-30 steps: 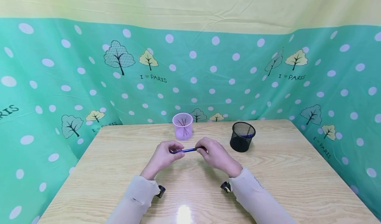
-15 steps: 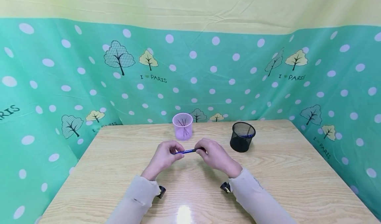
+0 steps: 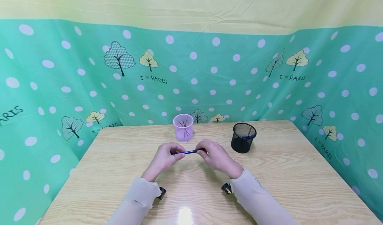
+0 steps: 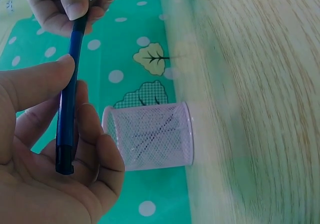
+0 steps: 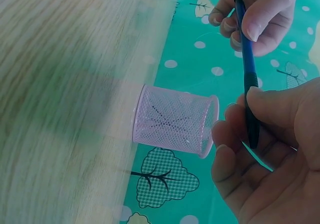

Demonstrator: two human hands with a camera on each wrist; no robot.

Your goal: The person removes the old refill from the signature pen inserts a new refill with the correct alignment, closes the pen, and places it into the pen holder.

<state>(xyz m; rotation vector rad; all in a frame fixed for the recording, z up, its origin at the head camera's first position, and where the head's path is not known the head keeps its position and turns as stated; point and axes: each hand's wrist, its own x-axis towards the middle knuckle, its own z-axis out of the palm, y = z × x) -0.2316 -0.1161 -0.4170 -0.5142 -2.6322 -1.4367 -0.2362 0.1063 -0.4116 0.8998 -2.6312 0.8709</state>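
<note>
A slim blue pen (image 3: pixel 190 152) with black end sections is held roughly level above the table, between both hands. My left hand (image 3: pixel 164 159) pinches its blue barrel between thumb and fingers, and the black end of the pen (image 4: pixel 69 94) pokes out over the palm in the left wrist view. With thumb and fingertips, my right hand (image 3: pixel 216 157) grips the other, black section. The right wrist view shows that end of the pen (image 5: pixel 248 54) running past the right thumb. Behind the hands stands a pink mesh pen cup (image 3: pixel 183 133) holding several thin dark sticks.
A black mesh pen cup (image 3: pixel 241 144) with something blue inside stands right of my right hand. Both cups are toward the back of the wooden table (image 3: pixel 269 185). A green dotted cloth (image 3: pixel 213 62) hangs behind and along both sides.
The pen's left end has dropped slightly and shows less past the left fingers. Both hands keep hold of the pen in nearly the same place. The cups have not moved.
</note>
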